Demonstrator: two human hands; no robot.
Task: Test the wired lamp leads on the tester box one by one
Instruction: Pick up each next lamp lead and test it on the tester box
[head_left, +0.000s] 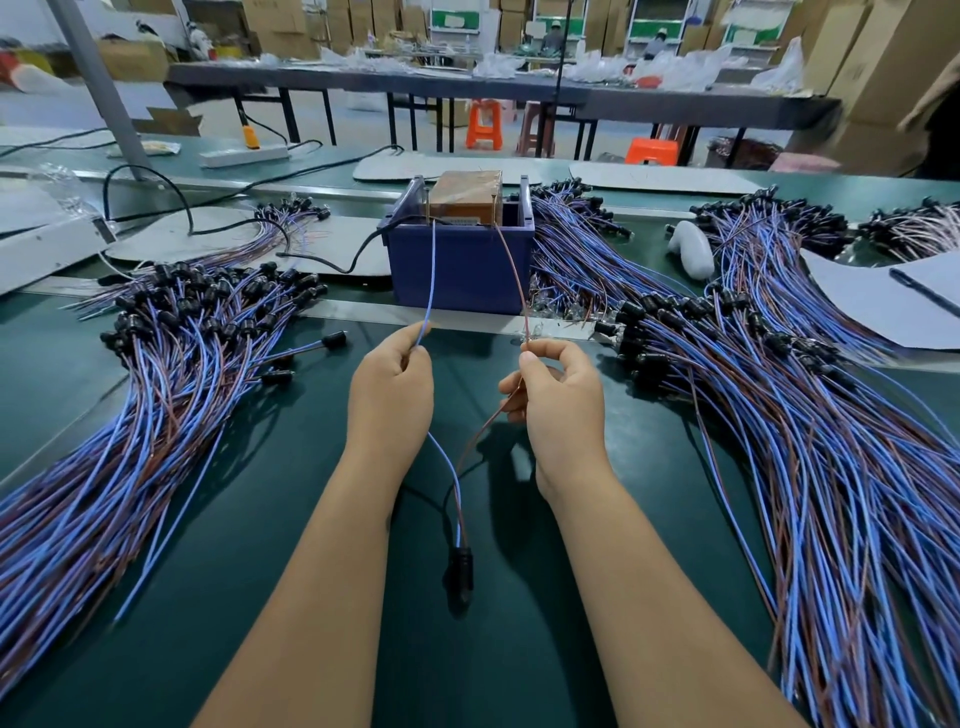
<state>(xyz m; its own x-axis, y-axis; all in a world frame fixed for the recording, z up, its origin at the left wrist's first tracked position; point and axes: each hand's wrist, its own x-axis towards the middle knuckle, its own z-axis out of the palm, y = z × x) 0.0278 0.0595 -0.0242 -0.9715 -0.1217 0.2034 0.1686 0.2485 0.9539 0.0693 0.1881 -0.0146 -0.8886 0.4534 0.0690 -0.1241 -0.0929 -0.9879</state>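
Observation:
The tester box (470, 200), brown and wrapped in tape, sits in a blue plastic bin (460, 265) at the middle of the green table. My left hand (392, 395) pinches the blue lead (431, 275), whose tip reaches up to the left pin of the box. My right hand (558, 400) pinches the brown lead (511, 265), which runs to the right pin. Both leads hang down between my wrists to a black lamp holder (460, 569) lying on the table.
A large pile of wired lamp leads (171, 364) lies on the left, a bigger pile (810, 415) on the right. A black power cord (358, 254) enters the bin. White paper sheets (883, 301) and a white object (693, 249) sit far right.

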